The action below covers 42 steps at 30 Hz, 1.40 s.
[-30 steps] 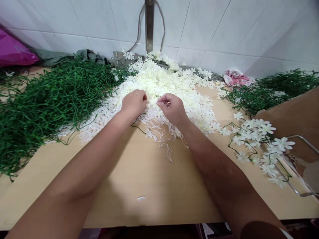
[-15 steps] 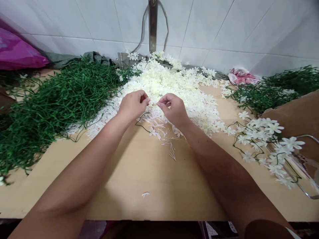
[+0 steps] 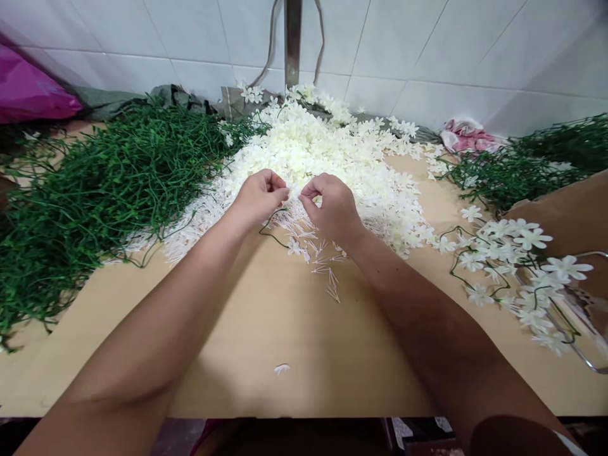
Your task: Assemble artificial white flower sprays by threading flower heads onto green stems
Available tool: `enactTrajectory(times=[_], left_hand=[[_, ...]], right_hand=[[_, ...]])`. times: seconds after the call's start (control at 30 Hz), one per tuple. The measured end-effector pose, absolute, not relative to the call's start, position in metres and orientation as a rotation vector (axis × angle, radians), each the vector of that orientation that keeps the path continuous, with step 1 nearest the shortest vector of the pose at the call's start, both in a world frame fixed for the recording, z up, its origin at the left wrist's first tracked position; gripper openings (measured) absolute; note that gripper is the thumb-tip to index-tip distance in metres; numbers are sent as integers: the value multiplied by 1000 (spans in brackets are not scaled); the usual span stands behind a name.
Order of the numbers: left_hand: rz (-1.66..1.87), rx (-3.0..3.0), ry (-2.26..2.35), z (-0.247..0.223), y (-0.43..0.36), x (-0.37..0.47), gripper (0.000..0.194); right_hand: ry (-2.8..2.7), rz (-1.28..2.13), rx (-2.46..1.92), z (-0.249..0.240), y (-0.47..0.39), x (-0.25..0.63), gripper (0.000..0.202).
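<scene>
My left hand (image 3: 262, 195) is closed in a pinch on a thin green artificial flower stem (image 3: 270, 235). The stem hangs below the fingers and bends down to a white flower (image 3: 295, 247) near the board. Close by on the right, my right hand (image 3: 332, 204) has thumb and forefinger pinched together. Whatever lies between those fingertips is too small to make out against the white behind. Both hands hover at the front of a heap of cream-white artificial blossoms (image 3: 313, 142), with loose white sticks (image 3: 327, 269) beneath them.
A big pile of green stems (image 3: 118, 171) lies to the left. On the right are finished flower sprays (image 3: 522, 253), more green stems (image 3: 536, 164), brown cardboard (image 3: 570, 202) and a pink-white cloth (image 3: 468, 136). A magenta bag (image 3: 33, 88) sits at far left, before a tiled wall (image 3: 408, 38).
The view has tilted down slightly. My hands stay close together in the same pinching pose, with only small finger shifts. The stem still hangs from the left hand.
</scene>
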<state>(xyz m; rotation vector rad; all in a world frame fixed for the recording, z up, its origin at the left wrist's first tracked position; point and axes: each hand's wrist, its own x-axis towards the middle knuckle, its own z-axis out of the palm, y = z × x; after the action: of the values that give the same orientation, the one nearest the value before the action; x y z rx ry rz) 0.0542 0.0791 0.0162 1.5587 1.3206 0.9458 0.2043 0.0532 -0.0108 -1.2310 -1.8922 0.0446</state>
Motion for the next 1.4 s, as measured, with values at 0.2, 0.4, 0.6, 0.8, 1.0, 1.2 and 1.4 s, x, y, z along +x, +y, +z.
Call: enactTrajectory(times=[0.2,0.4,0.6,0.8,1.0,1.2,1.4], left_hand=[[921,1440,1270,27,72,59,18],[893,1491,1205,23,70,60,18],[853,1473,1088,27,71,55,14],[838,1420,954,28,75,47,10],[805,1427,895,28,71,50,11],[852,1338,925,26,77,46,11],[826,1283,910,23,80,41,14]], right_hand=[[-1889,-15,-1213,-12,52,203,12],[-1926,-46,-1216,-12,51,201,12],[-1777,250,-1135,-12,54,203,9],[-1671,286,-1098,-13,55,204,8],[-1571,432,-1100,-14,52,201,5],[-1518,588,-1072,-9,50,199,7],[-1512,586,-1136,-8,49,198,6]])
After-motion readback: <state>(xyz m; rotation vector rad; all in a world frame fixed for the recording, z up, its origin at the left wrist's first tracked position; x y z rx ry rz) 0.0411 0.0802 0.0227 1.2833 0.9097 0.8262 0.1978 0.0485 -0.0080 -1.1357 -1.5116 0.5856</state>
